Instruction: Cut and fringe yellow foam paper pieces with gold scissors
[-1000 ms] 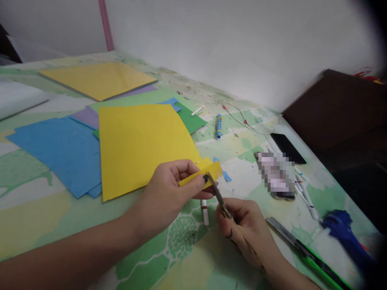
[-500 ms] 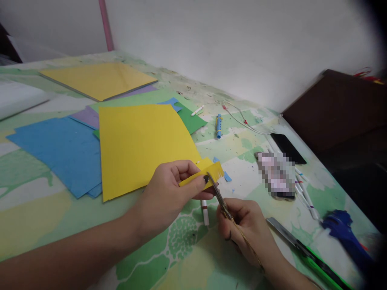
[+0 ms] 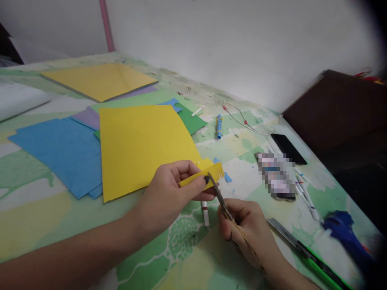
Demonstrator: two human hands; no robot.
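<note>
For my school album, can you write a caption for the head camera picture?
Scissors in the right hand's grip meet a fringed yellow strip in the left hand's grip.

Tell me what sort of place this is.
Likely a craft workspace, though home or classroom I can't tell: scissors at a yellow paper strip, a large yellow sheet and a green-handled cutter.

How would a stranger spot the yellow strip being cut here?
Start at the large yellow sheet. By its lower right corner, the left hand holds the yellow strip against the scissors. Its narrow shape and fringed end set it apart from the sheet.
</note>
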